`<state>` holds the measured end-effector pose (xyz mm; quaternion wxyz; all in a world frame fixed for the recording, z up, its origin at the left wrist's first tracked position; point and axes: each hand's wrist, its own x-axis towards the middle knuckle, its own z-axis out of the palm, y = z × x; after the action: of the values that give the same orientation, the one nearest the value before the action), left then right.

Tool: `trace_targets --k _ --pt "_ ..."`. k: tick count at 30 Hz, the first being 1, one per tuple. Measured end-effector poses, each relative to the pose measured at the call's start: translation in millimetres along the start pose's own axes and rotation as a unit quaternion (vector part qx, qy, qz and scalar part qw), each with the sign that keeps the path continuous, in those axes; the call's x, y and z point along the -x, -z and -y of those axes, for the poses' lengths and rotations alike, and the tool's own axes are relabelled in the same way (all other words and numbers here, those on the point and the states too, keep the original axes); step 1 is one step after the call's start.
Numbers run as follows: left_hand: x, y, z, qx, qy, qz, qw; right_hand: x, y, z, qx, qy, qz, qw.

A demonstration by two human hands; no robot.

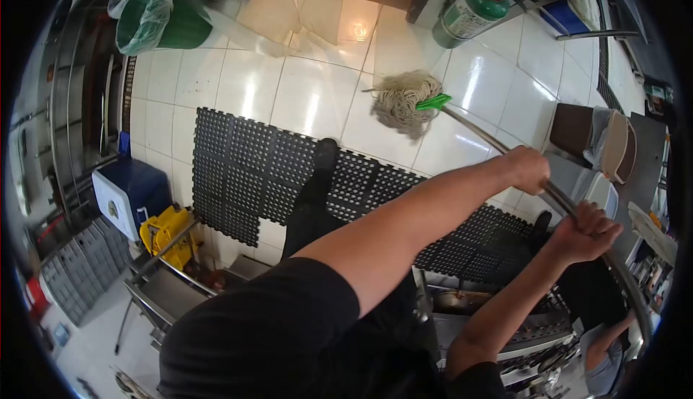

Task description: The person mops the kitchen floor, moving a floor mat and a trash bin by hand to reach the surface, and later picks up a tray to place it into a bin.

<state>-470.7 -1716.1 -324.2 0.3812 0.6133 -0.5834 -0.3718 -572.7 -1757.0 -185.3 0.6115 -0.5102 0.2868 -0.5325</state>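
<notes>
Metal handle point(485, 136) clamped in both fists: left hand point(527, 169) further down it, right hand point(588, 229) behind. Slants away from the fingers, past the far edge of the mat point(238, 172), to the mop head point(401, 103) on the tiled floor point(310, 89), nearest the left hand.

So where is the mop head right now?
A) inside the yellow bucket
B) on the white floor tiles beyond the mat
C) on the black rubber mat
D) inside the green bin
B: the mop head lies on the white tiles, clear of the black mat; left hand and right hand grip the mop handle.
</notes>
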Motion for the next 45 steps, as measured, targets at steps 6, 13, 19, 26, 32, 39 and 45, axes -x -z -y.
trace_targets --k 6,13,19,26,32,39,45 --pt "47 70 44 -0.019 -0.014 0.08 0.996 43 -65 -18 0.002 -0.015 -0.024 1.0" --pt "139 213 186 -0.133 0.035 0.072 0.988 107 -216 -146 0.031 0.005 -0.051 0.998" --pt "239 317 386 -0.263 0.232 -0.116 0.929 183 -331 -332 0.092 -0.111 0.103 0.984" --pt "237 285 363 -0.202 0.298 -0.365 0.859 142 -223 -200 0.122 -0.039 0.222 0.967" --pt "157 180 243 -0.092 0.315 -0.394 0.858 57 -67 127 -0.042 0.091 0.248 0.964" --pt "84 92 121 -0.053 0.15 -0.387 0.908 68 -114 228 0.056 0.344 0.169 0.922" --pt "90 95 103 -0.037 0.037 -0.178 0.983 105 -185 231 0.044 0.229 0.217 0.948"
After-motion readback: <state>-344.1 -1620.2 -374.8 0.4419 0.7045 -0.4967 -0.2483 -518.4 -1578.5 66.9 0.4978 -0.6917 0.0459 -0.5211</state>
